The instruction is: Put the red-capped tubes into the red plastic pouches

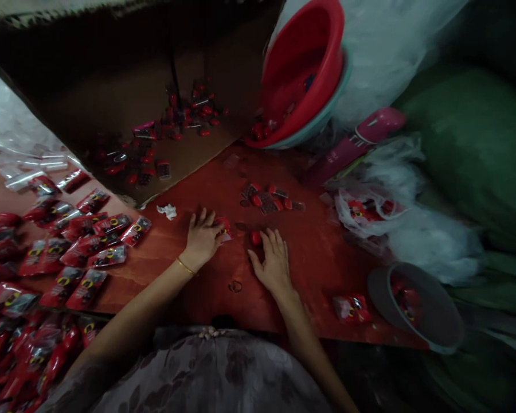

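My left hand [203, 235] lies on the red table [318, 258] with its fingers bent, and thumb and forefinger pinch a small red packet [224, 227]. A thin gold bangle sits on that wrist. My right hand [273, 261] rests flat beside it with fingers spread, its fingertips touching a small red piece [255, 237]. Just beyond both hands lies a loose cluster of red and dark small pieces [269, 198].
Several filled red packets [69, 252] cover the left of the table. A tilted red basin [303, 69] stacked in a teal one leans at the back. A cardboard sheet [155, 137] holds more pieces. A grey bowl [417, 304] and plastic bags [413, 223] stand right.
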A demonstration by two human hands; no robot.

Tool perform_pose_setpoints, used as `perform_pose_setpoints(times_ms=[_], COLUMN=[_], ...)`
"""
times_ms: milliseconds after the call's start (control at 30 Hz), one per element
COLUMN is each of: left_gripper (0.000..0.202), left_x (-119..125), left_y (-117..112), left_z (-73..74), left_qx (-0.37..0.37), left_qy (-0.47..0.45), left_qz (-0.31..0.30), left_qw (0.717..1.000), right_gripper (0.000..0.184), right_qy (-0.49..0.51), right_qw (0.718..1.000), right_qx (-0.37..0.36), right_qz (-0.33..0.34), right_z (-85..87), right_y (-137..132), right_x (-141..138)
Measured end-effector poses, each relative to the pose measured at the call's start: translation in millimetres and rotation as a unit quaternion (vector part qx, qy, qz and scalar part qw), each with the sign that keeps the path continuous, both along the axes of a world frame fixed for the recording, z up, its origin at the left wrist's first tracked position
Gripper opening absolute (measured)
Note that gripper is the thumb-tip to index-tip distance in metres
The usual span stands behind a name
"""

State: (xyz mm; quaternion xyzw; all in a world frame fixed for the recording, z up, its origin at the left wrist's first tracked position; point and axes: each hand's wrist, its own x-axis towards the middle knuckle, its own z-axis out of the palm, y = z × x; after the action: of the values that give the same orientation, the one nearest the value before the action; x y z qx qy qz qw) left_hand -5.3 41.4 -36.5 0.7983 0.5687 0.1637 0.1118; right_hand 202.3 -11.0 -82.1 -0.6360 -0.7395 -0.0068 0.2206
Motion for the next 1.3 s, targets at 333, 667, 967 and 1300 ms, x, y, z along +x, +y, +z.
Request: perform_pose_setpoints(times_ms=[333, 667, 967, 1300], left_gripper=[0.027, 0.042, 0.049, 0.025], left_x=[4.8, -69.0, -53.9, 0.6], left_y=[-3.6, 13.0, 11.1, 2.3], left_z=[-17.0, 7.6, 14.8, -9.5], left_qx=[0.019, 0.085, 0.099, 0.019], left_qy=[0.041, 0.077, 0.049, 0.05], left_qz=[0.019, 0.244, 0.208, 0.011], left_qw=[0.999, 0.963, 0.972, 0.999], right_gripper=[0.051, 0.049, 0.049, 0.049], right_qy=[0.001, 0.005, 0.025, 0.029], right_qw=[0.999, 0.999, 0.999, 0.999], right_qx=[0.036, 0.043, 0.034, 0.017], right_qz=[-0.006, -0.005, 0.0, -0.004], right_z=[-2.7, -6.7, -4.0, -1.0], right_y=[-0.5, -0.4, 0.5, 0.2], right_x=[-2.3, -1.1, -1.6, -1.8])
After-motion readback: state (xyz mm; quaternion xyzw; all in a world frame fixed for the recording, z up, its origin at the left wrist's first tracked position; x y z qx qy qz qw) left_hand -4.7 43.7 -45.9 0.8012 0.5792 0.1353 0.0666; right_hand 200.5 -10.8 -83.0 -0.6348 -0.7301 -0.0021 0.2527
